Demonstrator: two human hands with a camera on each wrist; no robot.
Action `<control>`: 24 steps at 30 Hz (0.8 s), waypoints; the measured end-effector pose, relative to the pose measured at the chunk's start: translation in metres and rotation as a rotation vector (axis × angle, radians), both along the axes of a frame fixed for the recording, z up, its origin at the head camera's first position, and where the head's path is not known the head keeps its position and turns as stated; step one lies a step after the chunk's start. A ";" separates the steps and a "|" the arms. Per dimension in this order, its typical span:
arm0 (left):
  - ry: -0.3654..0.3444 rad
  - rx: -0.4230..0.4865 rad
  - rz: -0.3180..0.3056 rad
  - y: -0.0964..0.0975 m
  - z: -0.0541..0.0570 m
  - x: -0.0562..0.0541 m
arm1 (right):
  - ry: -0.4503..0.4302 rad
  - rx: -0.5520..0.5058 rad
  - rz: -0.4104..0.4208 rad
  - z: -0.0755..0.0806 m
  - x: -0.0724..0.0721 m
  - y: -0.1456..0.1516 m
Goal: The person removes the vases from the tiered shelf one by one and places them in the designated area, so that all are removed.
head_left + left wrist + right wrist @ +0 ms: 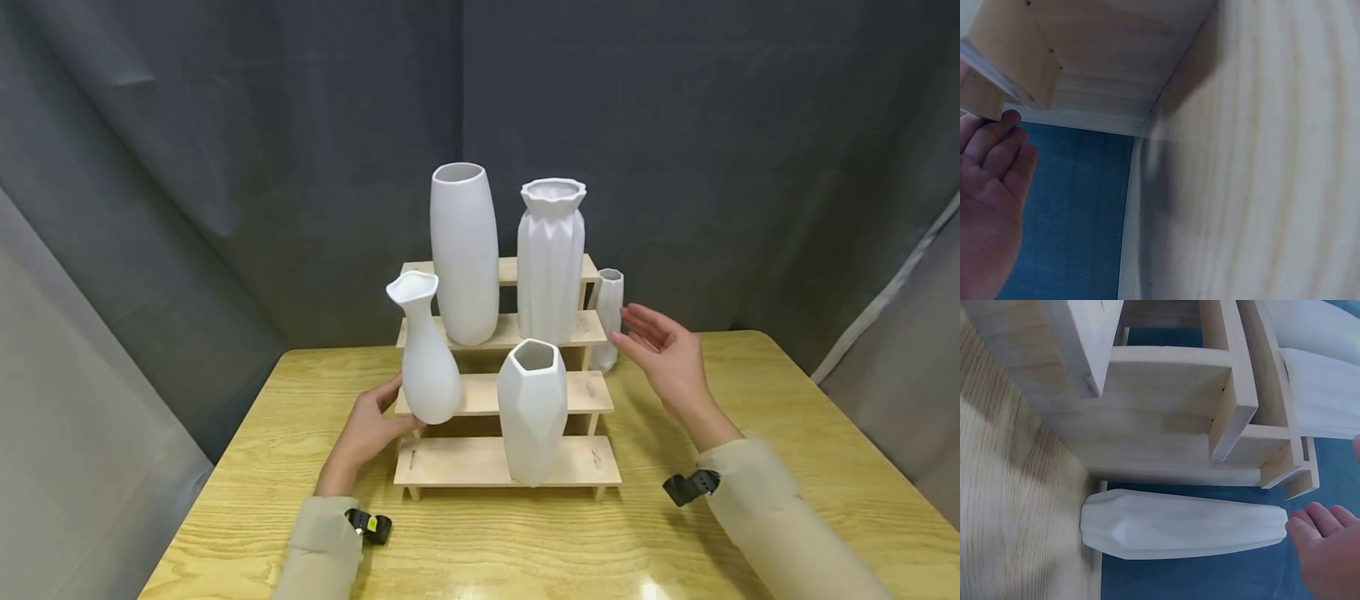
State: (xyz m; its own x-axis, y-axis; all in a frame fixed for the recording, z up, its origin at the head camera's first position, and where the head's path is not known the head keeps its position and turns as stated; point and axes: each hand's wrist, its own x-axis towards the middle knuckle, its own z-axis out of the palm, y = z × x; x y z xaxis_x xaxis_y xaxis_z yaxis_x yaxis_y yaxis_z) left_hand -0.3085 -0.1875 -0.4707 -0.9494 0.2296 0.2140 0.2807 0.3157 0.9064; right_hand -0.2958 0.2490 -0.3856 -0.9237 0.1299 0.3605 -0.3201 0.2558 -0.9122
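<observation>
Head cam's decently bright, glare point(652, 590) on the table point(517, 550) around 5 o'clock; left wrist's dimmer, wood grain point(1297, 150) soft at 3.

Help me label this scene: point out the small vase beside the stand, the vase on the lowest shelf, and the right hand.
Small vase point(1182, 526): right wrist view, middle of its body.
Lowest-shelf vase point(533, 421): head view, front of its body.
Right hand point(669, 357): head view, mid-hand.

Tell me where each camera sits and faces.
Head: worn there, facing forward and down at the stand and white vases; sleeves, left fingers, right fingers show.
Left wrist: worn there, facing the stand close up; left fingers show.
Right wrist: worn there, facing the stand and a narrow vase; right fingers show.
Head and right wrist share the narrow vase.
</observation>
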 end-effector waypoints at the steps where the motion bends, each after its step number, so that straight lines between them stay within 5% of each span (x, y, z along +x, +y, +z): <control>1: -0.001 0.001 0.000 0.000 0.000 0.000 | 0.007 -0.001 0.009 0.000 0.002 0.000; 9: -0.050 -0.014 -0.020 0.007 0.027 0.016 | 0.069 -0.034 0.070 0.000 0.014 -0.003; 15: -0.049 -0.015 -0.003 0.001 0.004 0.001 | 0.070 -0.059 0.089 0.000 0.019 -0.003; 24: -0.015 -0.007 0.002 -0.001 0.001 0.001 | 0.075 -0.034 0.115 0.005 0.030 -0.003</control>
